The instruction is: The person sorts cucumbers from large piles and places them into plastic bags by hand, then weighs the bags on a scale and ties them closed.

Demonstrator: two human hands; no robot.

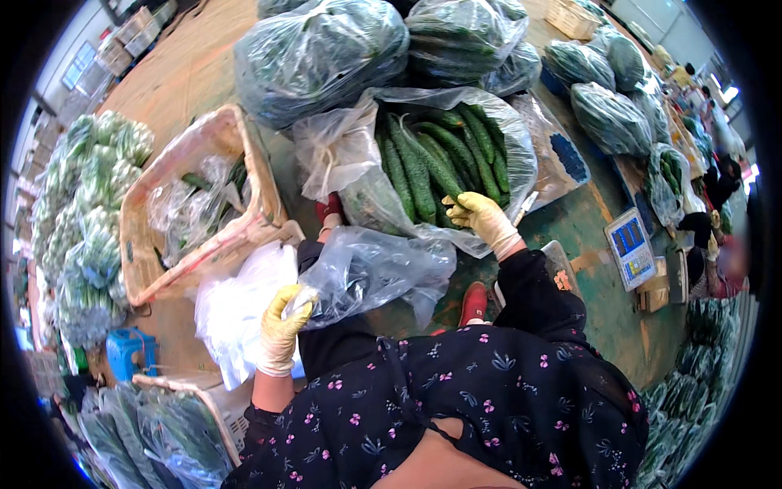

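My left hand (283, 328), in a pale yellow glove, pinches the edge of a clear plastic bag (375, 273). The rest of that bag spreads loosely to the right, over my lap. In front of me a large open plastic sack (357, 147) is full of long green cucumbers (414, 175). Over the near right edge of the sack is my right hand (486, 220), gloved the same way. Its fingers are apart and slightly bent, close to the cucumbers, with nothing held. Whether the fingertips touch a cucumber, I cannot tell.
A dirty plastic crate (134, 236) with crumpled bags stands left, beside a white stack of bags (244, 314). Filled sacks (322, 57) sit behind. A digital scale (630, 248) and a blue stool (130, 352) flank me. Other people are at the far right.
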